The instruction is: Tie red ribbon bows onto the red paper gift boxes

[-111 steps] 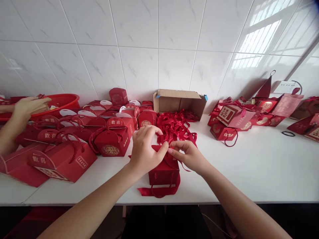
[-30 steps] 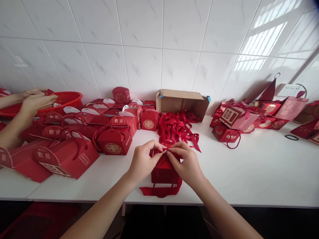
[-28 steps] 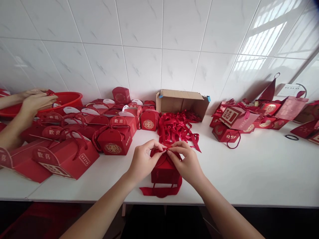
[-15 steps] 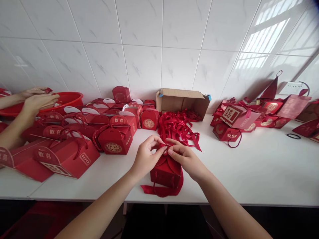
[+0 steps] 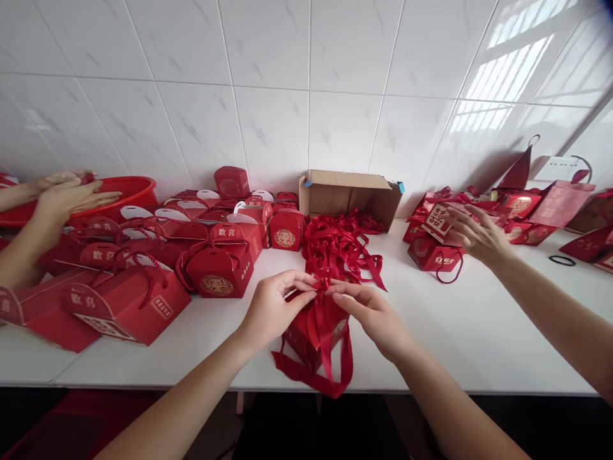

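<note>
Head view: the left hand (image 5: 278,308) grasps a red ribbon (image 5: 325,342) between thumb and fingers; the right hand (image 5: 378,319) pinches the same ribbon just beside it; the red box (image 5: 299,333) rests beneath both hands, near the front edge of the white table (image 5: 483,332); loose ribbons (image 5: 330,246) lie heaped behind it, at the mouth of a cardboard carton (image 5: 349,182).
</note>
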The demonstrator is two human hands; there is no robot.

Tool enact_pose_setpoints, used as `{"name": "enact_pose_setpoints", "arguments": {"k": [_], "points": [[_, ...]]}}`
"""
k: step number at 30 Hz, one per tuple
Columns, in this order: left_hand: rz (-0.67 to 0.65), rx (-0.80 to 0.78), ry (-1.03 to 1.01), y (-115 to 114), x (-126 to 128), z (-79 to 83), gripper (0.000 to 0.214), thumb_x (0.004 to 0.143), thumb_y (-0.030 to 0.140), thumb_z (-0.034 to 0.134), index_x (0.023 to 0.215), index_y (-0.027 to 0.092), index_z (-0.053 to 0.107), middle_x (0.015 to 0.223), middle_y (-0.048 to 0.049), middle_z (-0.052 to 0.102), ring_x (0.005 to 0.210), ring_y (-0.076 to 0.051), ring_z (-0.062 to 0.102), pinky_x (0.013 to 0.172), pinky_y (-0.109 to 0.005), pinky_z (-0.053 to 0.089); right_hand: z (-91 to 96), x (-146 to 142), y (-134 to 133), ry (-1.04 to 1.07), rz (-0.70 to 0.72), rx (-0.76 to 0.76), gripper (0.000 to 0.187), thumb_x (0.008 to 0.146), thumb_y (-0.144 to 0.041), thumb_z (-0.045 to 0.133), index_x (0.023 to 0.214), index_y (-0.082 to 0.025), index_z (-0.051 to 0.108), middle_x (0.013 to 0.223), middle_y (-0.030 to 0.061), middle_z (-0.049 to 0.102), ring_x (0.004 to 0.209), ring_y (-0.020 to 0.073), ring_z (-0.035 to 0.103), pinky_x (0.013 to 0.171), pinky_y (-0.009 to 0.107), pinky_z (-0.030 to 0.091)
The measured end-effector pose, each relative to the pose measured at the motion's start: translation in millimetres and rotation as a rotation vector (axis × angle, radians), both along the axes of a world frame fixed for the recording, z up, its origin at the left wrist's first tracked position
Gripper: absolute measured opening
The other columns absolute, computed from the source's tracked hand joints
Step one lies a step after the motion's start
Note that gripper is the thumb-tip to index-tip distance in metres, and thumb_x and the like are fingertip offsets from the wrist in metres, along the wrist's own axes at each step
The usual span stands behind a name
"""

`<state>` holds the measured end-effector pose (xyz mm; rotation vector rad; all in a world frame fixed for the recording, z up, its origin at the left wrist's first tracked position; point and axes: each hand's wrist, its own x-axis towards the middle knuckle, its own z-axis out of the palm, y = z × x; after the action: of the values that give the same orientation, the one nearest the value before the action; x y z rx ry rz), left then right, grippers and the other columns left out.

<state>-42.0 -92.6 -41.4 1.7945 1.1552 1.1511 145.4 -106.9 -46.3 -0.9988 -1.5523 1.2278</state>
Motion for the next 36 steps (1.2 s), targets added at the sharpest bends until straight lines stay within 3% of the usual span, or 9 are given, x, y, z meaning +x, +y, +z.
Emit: {"name": "enact_pose_setpoints", "arguments": {"k": [7,11,14,18,20,24,28,33,36], "points": [[-0.103,0.096,0.135,-1.2,-8.4,6.9,0.018,0.080,0.023,0.061,0.098,0.019,0.062,0.092,-0.0034,0.069,0.090,-0.017,0.066,0.088,-0.030,0.052,7.2,9.0,1.6,-0.492,-0.133,0.468,0.021,0.085,-0.018,0.052,0.103,-0.021,0.061,0.093,0.0054,0.067,0.082,0.0186,0.060,0.071,0.031,0.046],[-0.130,0.164,0.245,-2.9,-5.9,16.1,0.016,0.082,0.019,0.057,0.097,0.019,0.062,0.095,-0.0028,0.069,0.090,-0.016,0.066,0.087,-0.028,0.052,30.2,13.6,-9.6,-0.713,-0.035,0.439,0.029,0.088,-0.017,0.046,0.115,-0.020,0.056,0.095,0.0073,0.067,0.082,0.0193,0.060,0.068,0.030,0.044],[-0.139,0.188,0.307,-3.8,-4.1,21.4,0.017,0.081,0.017,0.057,0.097,0.020,0.061,0.095,-0.0018,0.069,0.090,-0.016,0.065,0.085,-0.027,0.051,49.8,16.1,-16.3,-0.745,0.134,0.260,0.033,0.090,-0.028,0.048,0.123,-0.022,0.049,0.073,0.0012,0.065,0.059,0.0147,0.056,0.052,0.024,0.039],[-0.171,0.223,0.354,-4.4,-4.0,27.2,0.015,0.082,0.018,0.056,0.096,0.021,0.057,0.097,-0.0004,0.067,0.091,-0.014,0.064,0.083,-0.025,0.049,65.6,11.2,0.3,-0.751,0.030,0.263,0.054,0.086,-0.052,0.052,0.128,-0.019,0.046,0.085,0.0065,0.065,0.069,0.0179,0.058,0.055,0.025,0.040],[-0.201,0.229,0.380,-4.6,-4.2,30.9,0.012,0.082,0.017,0.055,0.093,0.021,0.053,0.093,0.0003,0.065,0.090,-0.014,0.062,0.083,-0.024,0.048,66.8,8.3,15.6,-0.694,0.107,0.283,0.050,0.086,-0.048,0.055,0.125,-0.019,0.050,0.098,0.0086,0.064,0.078,0.0181,0.059,0.060,0.026,0.043],[-0.194,0.269,0.473,-4.4,-6.0,38.4,0.009,0.081,0.016,0.053,0.086,0.021,0.048,0.086,0.0021,0.061,0.082,-0.013,0.058,0.080,-0.027,0.045,59.9,10.3,31.8,-0.628,0.344,0.312,0.015,0.085,-0.022,0.056,0.098,-0.018,0.061,0.087,0.0032,0.065,0.073,0.0140,0.057,0.063,0.025,0.045],[-0.178,0.274,0.536,-2.4,-10.1,41.7,0.007,0.082,0.018,0.052,0.086,0.022,0.049,0.084,0.0031,0.059,0.080,-0.013,0.056,0.082,-0.029,0.044,50.9,16.8,21.5,-0.592,0.258,0.494,0.020,0.081,-0.006,0.051,0.094,-0.019,0.060,0.088,0.0017,0.064,0.075,0.0126,0.057,0.069,0.025,0.046],[-0.199,0.244,0.539,1.2,-11.9,40.7,0.008,0.082,0.021,0.053,0.089,0.022,0.050,0.088,0.0019,0.061,0.084,-0.014,0.058,0.083,-0.030,0.045,45.7,17.1,11.0,-0.632,0.199,0.620,0.007,0.084,-0.016,0.057,0.089,-0.017,0.062,0.085,0.0033,0.061,0.074,0.0129,0.056,0.068,0.025,0.045],[-0.202,0.243,0.541,2.5,-11.4,40.8,0.012,0.082,0.022,0.055,0.094,0.023,0.051,0.091,0.0014,0.063,0.087,-0.015,0.060,0.083,-0.030,0.046,42.0,16.9,14.3,-0.624,0.206,0.674,0.018,0.088,-0.011,0.049,0.099,-0.017,0.063,0.086,0.0038,0.061,0.074,0.0129,0.055,0.066,0.024,0.043]]}}
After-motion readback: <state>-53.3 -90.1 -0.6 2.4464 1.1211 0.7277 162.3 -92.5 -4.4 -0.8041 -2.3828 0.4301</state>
